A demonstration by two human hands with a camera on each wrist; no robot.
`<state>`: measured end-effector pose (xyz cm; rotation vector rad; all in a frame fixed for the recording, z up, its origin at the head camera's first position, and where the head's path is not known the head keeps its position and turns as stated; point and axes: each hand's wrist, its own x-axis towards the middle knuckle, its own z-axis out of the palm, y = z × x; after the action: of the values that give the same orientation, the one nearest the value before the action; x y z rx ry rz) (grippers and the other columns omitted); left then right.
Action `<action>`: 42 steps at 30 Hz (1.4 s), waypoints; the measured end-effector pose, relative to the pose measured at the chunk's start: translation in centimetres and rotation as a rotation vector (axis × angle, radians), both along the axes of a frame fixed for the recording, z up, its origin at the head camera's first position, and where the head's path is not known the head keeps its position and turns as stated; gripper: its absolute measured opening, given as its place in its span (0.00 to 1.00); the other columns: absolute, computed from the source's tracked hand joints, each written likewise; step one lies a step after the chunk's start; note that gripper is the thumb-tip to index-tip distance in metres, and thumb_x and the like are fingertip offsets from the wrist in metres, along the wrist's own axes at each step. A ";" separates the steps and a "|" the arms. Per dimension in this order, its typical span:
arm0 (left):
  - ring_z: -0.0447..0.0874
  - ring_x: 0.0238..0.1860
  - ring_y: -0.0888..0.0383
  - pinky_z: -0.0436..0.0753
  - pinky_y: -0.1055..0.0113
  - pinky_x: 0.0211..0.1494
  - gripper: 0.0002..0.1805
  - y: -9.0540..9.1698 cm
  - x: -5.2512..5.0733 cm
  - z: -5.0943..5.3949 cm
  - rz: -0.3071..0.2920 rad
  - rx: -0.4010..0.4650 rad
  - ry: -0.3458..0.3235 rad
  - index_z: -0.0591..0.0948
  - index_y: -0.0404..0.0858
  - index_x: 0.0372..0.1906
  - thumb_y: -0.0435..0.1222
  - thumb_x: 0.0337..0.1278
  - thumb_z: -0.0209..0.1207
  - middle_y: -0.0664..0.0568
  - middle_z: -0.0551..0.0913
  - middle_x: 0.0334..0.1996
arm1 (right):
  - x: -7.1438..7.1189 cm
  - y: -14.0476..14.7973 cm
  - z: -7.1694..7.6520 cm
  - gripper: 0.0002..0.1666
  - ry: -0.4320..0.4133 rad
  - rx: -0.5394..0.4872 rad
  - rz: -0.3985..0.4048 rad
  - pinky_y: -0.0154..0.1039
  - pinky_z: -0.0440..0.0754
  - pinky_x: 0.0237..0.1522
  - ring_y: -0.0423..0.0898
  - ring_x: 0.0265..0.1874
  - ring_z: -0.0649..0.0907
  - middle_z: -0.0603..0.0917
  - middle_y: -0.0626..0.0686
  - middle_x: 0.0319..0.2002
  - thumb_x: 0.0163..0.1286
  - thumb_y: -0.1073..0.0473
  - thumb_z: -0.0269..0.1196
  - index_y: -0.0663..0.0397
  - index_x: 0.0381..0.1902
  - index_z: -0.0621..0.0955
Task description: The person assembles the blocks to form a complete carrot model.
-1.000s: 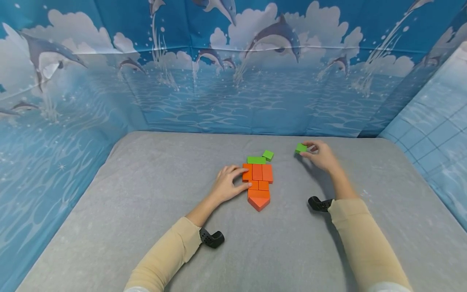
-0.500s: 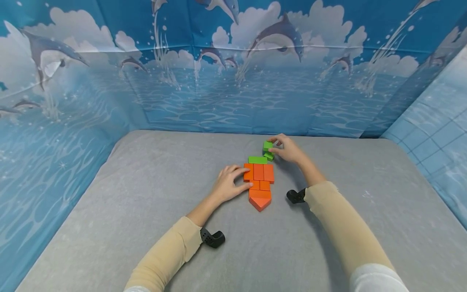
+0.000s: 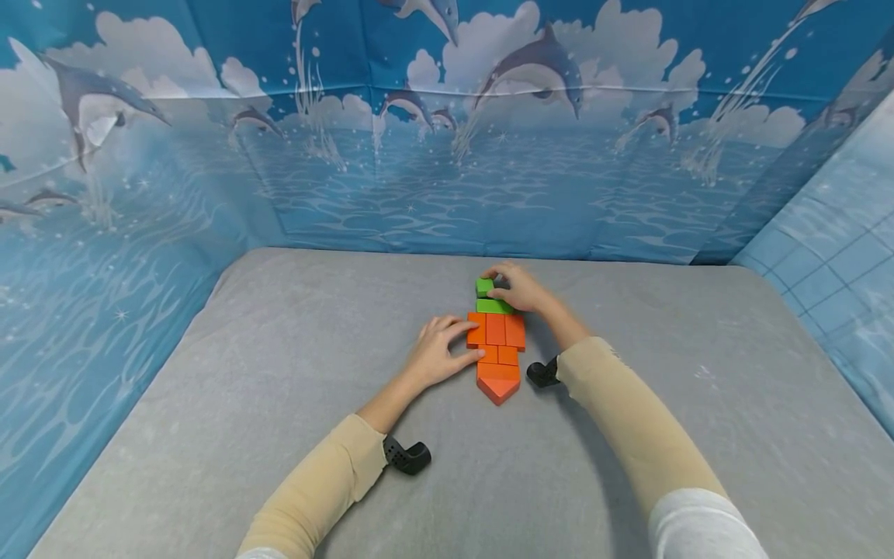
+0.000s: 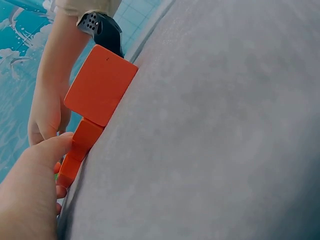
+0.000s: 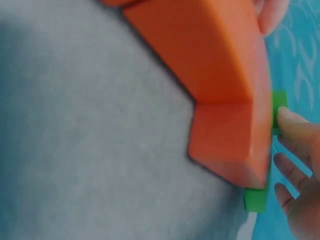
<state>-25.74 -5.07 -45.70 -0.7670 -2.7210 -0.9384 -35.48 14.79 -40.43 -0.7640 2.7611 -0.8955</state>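
In the head view, my right hand [image 3: 515, 287] pinches a small green cube [image 3: 484, 287] between thumb and fingers, just beyond a flat green block [image 3: 493, 307]. The same green cube [image 5: 279, 107] shows at the fingertips in the right wrist view. My left hand [image 3: 436, 353] rests its thumb and fingertips along the left side of several orange blocks [image 3: 495, 329] laid flat against each other. A pointed orange block [image 3: 498, 388] forms their near end. In the left wrist view, the left thumb touches a small orange block [image 4: 87, 135]. A second green cube is hidden behind the right hand.
The blocks lie on a grey cloth-covered table [image 3: 279, 349]. A blue dolphin-print curtain [image 3: 419, 194] hangs along the far edge and both sides. A black wrist device [image 3: 407, 456] sits at the left cuff, and another black device [image 3: 543, 373] at the right cuff.
My right hand has carried the green cube leftward from the right of the table to just beyond the flat green block, passing over the other green cube. The left hand stays in place.
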 end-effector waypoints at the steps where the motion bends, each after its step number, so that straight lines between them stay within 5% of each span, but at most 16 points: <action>1: 0.68 0.54 0.52 0.63 0.53 0.60 0.27 0.0 0.0 0.0 0.000 -0.001 -0.001 0.76 0.47 0.57 0.53 0.52 0.60 0.49 0.74 0.53 | 0.0 -0.1 0.0 0.21 0.003 0.004 -0.002 0.55 0.68 0.53 0.60 0.50 0.72 0.72 0.64 0.52 0.65 0.64 0.58 0.62 0.56 0.73; 18: 0.68 0.54 0.52 0.64 0.52 0.59 0.27 0.1 0.1 0.0 -0.003 0.002 0.007 0.76 0.47 0.57 0.53 0.52 0.60 0.49 0.74 0.52 | -0.3 -1.0 -0.6 0.19 -0.024 0.071 -0.048 0.67 0.46 0.59 0.59 0.59 0.67 0.72 0.60 0.58 0.68 0.60 0.55 0.55 0.57 0.76; 42: 0.68 0.54 0.52 0.63 0.51 0.60 0.27 0.0 0.0 -0.1 -0.007 0.005 0.015 0.76 0.46 0.57 0.52 0.52 0.60 0.49 0.74 0.53 | -0.2 -1.3 -0.8 0.19 -0.046 0.072 -0.017 0.63 0.50 0.59 0.57 0.61 0.65 0.71 0.59 0.60 0.70 0.61 0.52 0.50 0.58 0.76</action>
<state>-25.74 -5.04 -45.75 -0.7793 -2.7043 -0.9367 -35.70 13.46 -41.19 -0.7006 2.7474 -0.8012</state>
